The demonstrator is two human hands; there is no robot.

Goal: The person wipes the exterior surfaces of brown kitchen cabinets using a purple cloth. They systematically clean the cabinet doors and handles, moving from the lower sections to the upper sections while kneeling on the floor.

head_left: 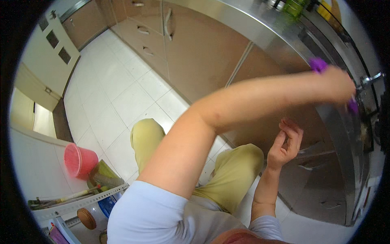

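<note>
My left arm stretches across the view to the stainless steel counter edge (pixel 283 39) on the right. My left hand (pixel 338 84), blurred, is closed around a purple cloth (pixel 318 64); bits of purple show on both sides of it. The fingers' far side is hidden. Close beyond that hand is a chrome fitting (pixel 371 78), perhaps a tap. Lower down, my right hand (pixel 286 145) hovers with bent fingers and a gap at the thumb, holding nothing. It appears before the brown cabinet fronts (pixel 207 48), and I cannot tell whether it touches them.
A green bottle (pixel 294 9) stands on the counter at the top right. A pink bucket (pixel 80 161) and a green dustpan (pixel 105 172) sit at lower left. Beside me is a perforated metal rack (pixel 91 196) with a lidded jar (pixel 86 218). White tiles (pixel 122 82) cover the floor.
</note>
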